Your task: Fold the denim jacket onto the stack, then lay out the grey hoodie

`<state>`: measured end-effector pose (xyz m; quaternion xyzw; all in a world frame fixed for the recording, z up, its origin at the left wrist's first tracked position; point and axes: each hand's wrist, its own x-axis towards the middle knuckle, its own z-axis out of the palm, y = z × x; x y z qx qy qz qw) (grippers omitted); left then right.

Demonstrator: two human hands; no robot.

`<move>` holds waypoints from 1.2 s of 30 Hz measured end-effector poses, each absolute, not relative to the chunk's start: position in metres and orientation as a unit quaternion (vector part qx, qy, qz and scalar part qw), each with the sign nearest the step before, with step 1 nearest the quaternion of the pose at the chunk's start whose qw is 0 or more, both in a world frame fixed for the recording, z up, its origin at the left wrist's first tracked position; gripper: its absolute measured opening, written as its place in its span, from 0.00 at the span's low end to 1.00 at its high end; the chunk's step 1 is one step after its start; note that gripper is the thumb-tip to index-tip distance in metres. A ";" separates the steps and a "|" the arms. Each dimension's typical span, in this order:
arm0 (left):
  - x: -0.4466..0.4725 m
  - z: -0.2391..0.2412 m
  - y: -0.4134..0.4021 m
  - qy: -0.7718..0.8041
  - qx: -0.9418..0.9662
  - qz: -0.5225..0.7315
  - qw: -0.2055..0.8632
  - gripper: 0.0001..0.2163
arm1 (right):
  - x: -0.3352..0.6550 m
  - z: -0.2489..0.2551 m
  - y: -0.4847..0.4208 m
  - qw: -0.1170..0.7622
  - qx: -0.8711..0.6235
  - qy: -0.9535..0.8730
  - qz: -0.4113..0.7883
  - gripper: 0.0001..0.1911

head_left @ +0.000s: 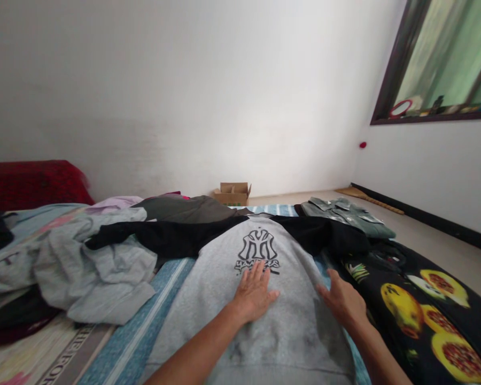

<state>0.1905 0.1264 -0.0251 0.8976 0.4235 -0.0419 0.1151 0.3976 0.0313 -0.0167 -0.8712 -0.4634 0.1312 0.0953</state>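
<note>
A grey sweatshirt (220, 299) with black sleeves and a dark letter print lies spread out, front side up, with its neck pointing away from me. My left hand (256, 294) rests flat on its chest, just below the print, fingers spread. At the sweatshirt's right side edge is my right hand (342, 300), its thumb and fingers apart and nothing visible in it. The fingertips of that hand are partly turned out of sight, and I cannot tell whether they touch the cloth.
Rumpled grey clothes (104, 267) lie on the left under one sleeve. On the right are a black garment with a fruit print (409, 342) and a stack of folded grey-green clothes (344, 214). A cardboard box (232, 197) stands by the wall. Blue striped cloth (138, 321) lies underneath.
</note>
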 end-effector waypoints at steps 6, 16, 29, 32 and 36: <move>0.190 -0.044 0.127 0.437 0.889 -0.058 0.127 0.34 | 0.414 -0.043 0.048 0.121 -0.880 -0.434 0.153 0.23; 0.185 -0.051 0.126 0.435 0.888 -0.033 0.146 0.36 | 0.443 -0.065 0.101 0.281 -0.836 -0.393 0.261 0.23; 0.179 -0.053 0.122 0.432 0.885 -0.011 0.175 0.37 | 0.456 -0.066 0.132 0.275 -0.850 -0.386 0.230 0.12; 0.179 -0.053 0.121 0.437 0.881 -0.007 0.180 0.37 | 0.456 -0.068 0.129 0.239 -0.870 -0.387 0.190 0.14; 0.179 -0.054 0.121 0.453 0.870 0.000 0.193 0.37 | 0.454 -0.067 0.125 0.196 -0.885 -0.393 0.153 0.16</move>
